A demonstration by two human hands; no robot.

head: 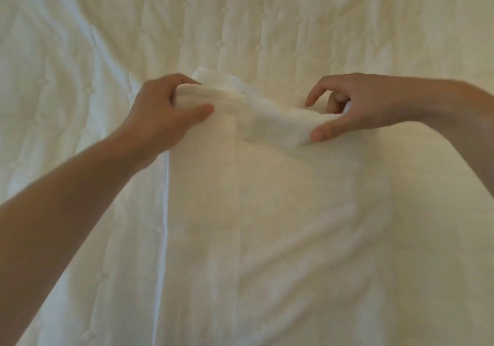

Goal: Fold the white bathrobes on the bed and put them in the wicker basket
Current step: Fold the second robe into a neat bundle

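- Head view: a robe [280, 212] is laid as a long narrow strip on the bed [80, 38], running from the near edge of the frame away to the hands.
- The robe's far end is lifted off the bed and held at its two corners.
- The robe's far left corner is gripped by the left hand [157, 107], with fingers curled over the far side and the thumb pressed on the near side.
- The robe's far right corner is pinched by the right hand [358, 105] between the thumb and the curled fingers behind, while the forefinger is raised clear of the cloth.
- The step in hand is judged to be a crosswise fold, with the far end to be laid over the robe's middle.
- For a good fold, both corners should be carried at the same height and pace, so that the lifted edge is kept square to the robe's long sides.
- The layers at each corner should be held pinched together, since soft thick cloth is likely to slide apart if the grip is slackened.
- The end should be set down with its sides lined up on the robe's sides, then smoothed flat from the crease outward.
- No basket is in view, so packing is judged not yet begun.
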